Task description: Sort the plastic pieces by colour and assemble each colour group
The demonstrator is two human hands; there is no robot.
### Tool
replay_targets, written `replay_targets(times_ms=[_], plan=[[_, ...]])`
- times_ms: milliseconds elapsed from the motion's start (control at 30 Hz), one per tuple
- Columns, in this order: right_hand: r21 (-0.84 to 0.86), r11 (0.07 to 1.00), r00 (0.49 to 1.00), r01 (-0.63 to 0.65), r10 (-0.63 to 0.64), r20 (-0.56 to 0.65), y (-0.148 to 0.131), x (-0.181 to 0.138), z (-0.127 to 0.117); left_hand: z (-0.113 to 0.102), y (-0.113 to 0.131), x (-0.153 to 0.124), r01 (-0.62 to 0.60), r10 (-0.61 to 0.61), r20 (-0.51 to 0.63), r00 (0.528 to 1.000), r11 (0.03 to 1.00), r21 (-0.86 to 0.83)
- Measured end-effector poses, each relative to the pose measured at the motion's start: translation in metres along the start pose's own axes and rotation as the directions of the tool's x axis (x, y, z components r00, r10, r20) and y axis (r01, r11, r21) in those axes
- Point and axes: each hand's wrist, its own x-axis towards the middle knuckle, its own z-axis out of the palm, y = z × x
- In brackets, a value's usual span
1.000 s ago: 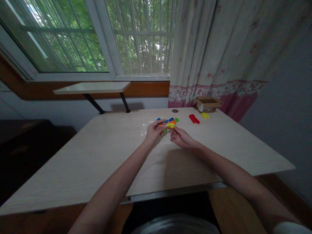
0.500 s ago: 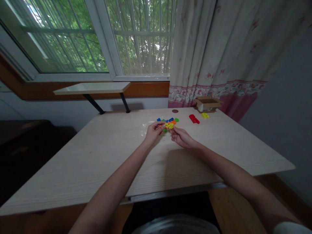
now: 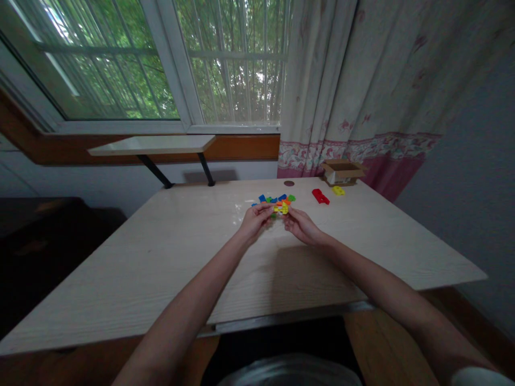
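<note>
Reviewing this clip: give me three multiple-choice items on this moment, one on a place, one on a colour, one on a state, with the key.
1. Where is the open cardboard box?
A) On the window shelf
B) At the far right corner of the desk
C) On the floor

2. What colour is the plastic piece between the hands?
A) Red
B) Blue
C) Yellow

3. How are the left hand and right hand placed?
A) Raised, fingers meeting at the piece
B) Flat on the desk
C) Inside the box

1: B, the box stands at that corner by the curtain.
2: C, yellow shows between the fingertips.
3: A, both hands are lifted and meet there.
</note>
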Motion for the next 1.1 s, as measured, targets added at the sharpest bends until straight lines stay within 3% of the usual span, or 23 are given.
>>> replay_targets(times_ms=[467,800,933,1100], plan=[[0.015,0.999,0.998,0.051,-0.05,-0.041,-0.001,0.0,0.005,-0.001,-0.002,0.0,0.031,-0.03,0.016,0.999,0.999,-0.042],[-0.368,0.893,0.956,0.258,-0.291,-0.036,0.002,0.008,-0.007,-0.001,0.0,-0.001,0.157,-0.157,-0.012,0.988,0.988,0.0],[-0.398,0.876,0.953,0.274,-0.304,-0.012,-0.001,0.008,-0.007,0.0,0.003,-0.002,0.116,-0.113,-0.049,0.992,0.992,0.048],[-0.411,0.868,0.944,0.278,-0.327,-0.052,-0.001,0.008,-0.005,-0.001,0.004,0.003,-0.046,0.074,-0.128,0.989,0.978,0.203]])
